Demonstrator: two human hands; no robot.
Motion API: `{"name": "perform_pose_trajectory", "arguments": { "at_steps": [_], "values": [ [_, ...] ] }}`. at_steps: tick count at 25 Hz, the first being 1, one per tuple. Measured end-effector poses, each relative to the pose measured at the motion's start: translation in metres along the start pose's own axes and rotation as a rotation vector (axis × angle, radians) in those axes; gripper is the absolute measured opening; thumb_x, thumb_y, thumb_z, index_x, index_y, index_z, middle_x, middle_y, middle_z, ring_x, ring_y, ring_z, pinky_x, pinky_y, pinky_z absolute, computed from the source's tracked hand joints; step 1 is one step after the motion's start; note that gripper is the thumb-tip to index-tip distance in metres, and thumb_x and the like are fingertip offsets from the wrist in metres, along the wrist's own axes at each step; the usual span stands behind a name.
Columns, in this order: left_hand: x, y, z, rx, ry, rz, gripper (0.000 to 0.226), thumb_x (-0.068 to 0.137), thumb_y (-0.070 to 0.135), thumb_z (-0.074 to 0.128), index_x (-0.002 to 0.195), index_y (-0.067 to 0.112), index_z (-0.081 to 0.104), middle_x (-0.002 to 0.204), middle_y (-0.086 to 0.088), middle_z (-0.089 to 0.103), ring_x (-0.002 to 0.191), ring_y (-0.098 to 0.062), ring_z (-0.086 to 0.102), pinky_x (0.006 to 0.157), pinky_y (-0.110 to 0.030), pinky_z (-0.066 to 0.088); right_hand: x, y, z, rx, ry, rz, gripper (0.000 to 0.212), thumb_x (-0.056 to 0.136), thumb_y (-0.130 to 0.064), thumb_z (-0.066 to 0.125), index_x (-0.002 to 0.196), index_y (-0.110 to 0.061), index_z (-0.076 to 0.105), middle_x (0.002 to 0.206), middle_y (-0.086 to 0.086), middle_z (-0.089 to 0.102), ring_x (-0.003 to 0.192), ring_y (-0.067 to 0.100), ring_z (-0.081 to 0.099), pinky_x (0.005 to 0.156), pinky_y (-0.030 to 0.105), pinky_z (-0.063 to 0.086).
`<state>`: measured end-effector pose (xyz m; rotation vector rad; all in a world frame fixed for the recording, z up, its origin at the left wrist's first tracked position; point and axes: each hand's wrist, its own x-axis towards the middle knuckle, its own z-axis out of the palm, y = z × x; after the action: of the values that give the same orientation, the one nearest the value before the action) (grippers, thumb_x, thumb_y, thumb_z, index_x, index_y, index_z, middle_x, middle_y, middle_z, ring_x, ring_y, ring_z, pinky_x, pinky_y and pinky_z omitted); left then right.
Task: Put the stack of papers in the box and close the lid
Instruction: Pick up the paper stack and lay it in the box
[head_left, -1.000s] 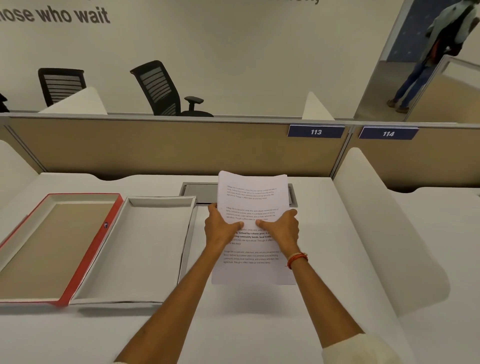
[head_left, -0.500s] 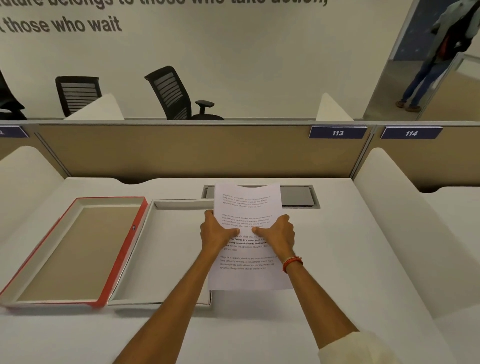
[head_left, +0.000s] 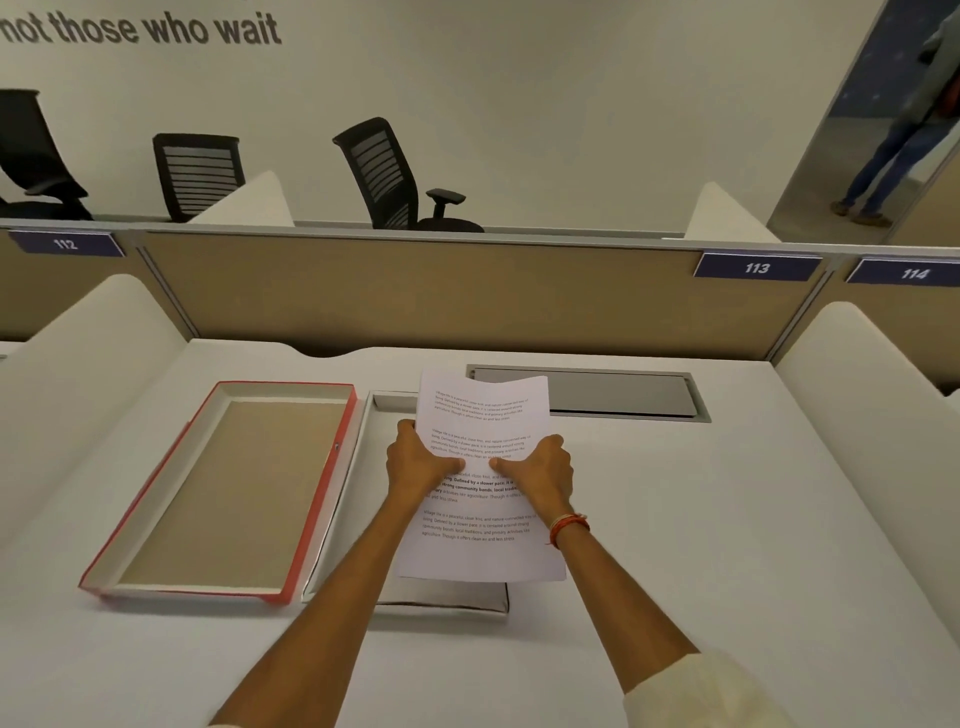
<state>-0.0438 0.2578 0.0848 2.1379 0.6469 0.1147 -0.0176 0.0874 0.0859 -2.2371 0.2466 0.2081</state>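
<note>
Papers: you held the stack of white printed paper sheets (head_left: 483, 431) up in the air, tilted, top edge curling a bit, over the right part of the open box base.
Left hand: your left hand (head_left: 421, 462) was clamped on the stack's left edge, thumb flat across the printed face, fingers behind the sheets.
Right hand: your right hand (head_left: 540, 467) gripped the stack's right edge the same way, thumb on top pointing inward; thumbs nearly met mid-page. An orange-red thread bracelet (head_left: 567, 527) sat on that wrist, cream sleeve (head_left: 691, 696) at the forearm.
Box base: shallow white cardboard tray (head_left: 337, 499) lay flat on the desk, mostly hidden by your left arm and the papers; near-right corner showed under the stack's lower edge.
Lid: red-edged cardboard lid (head_left: 234, 493) with brown inner panel lay open-side up, touching the base's left side.
Desk: white desk top (head_left: 727, 519), a grey metal cable hatch (head_left: 618, 392) set in it behind the papers.
Surroundings: tan cubicle partition (head_left: 415, 296) with blue number plates 112, 113, 114; black mesh office chairs (head_left: 384, 176) beyond it; a standing person's legs (head_left: 893, 156) far right.
</note>
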Motion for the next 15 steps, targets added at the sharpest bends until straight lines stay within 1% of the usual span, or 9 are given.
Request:
{"name": "perform_pose_trajectory", "arguments": {
  "at_steps": [3,6,9,13,15],
  "values": [
    [0.012,-0.017,-0.019,0.013,-0.001,-0.017,0.075,0.062,0.024,0.090,0.120,0.009,0.044,0.119,-0.012,0.063,0.102,-0.028,0.066,0.080,-0.038,0.058,-0.002,-0.012,0.026,0.003,-0.016,0.002,0.070,0.068,-0.042,0.086,0.114,-0.006,0.047,0.115,0.012,0.065,0.101,0.029,0.068,0.068,0.030,0.054],
    [0.022,-0.032,-0.033,-0.008,-0.010,-0.045,0.078,0.059,0.021,0.091,0.120,0.007,0.044,0.120,-0.014,0.063,0.104,-0.031,0.065,0.079,-0.039,0.059,-0.003,-0.022,0.048,-0.001,-0.022,0.003,0.071,0.068,-0.041,0.086,0.116,-0.005,0.047,0.117,0.012,0.065,0.103,0.030,0.068,0.067,0.029,0.051],
    [0.030,-0.043,-0.041,-0.020,-0.024,-0.057,0.079,0.058,0.019,0.092,0.121,0.006,0.045,0.121,-0.014,0.064,0.107,-0.032,0.065,0.083,-0.043,0.059,-0.003,-0.027,0.064,-0.010,-0.027,0.011,0.072,0.068,-0.041,0.086,0.117,-0.005,0.046,0.117,0.012,0.064,0.103,0.029,0.067,0.066,0.027,0.050],
    [0.039,-0.055,-0.044,-0.045,-0.056,-0.052,0.076,0.059,0.017,0.091,0.119,0.007,0.046,0.120,-0.014,0.064,0.105,-0.030,0.065,0.082,-0.040,0.059,0.000,-0.028,0.079,-0.016,-0.034,0.020,0.071,0.070,-0.038,0.085,0.120,-0.004,0.047,0.119,0.013,0.063,0.106,0.029,0.066,0.075,0.032,0.055],
    [0.050,-0.065,-0.047,-0.053,-0.075,-0.059,0.075,0.060,0.016,0.090,0.120,0.007,0.046,0.120,-0.014,0.064,0.105,-0.030,0.065,0.081,-0.039,0.058,0.002,-0.032,0.090,-0.017,-0.039,0.018,0.068,0.071,-0.035,0.085,0.120,-0.004,0.048,0.121,0.013,0.061,0.108,0.030,0.065,0.078,0.032,0.055]
  ]
}}
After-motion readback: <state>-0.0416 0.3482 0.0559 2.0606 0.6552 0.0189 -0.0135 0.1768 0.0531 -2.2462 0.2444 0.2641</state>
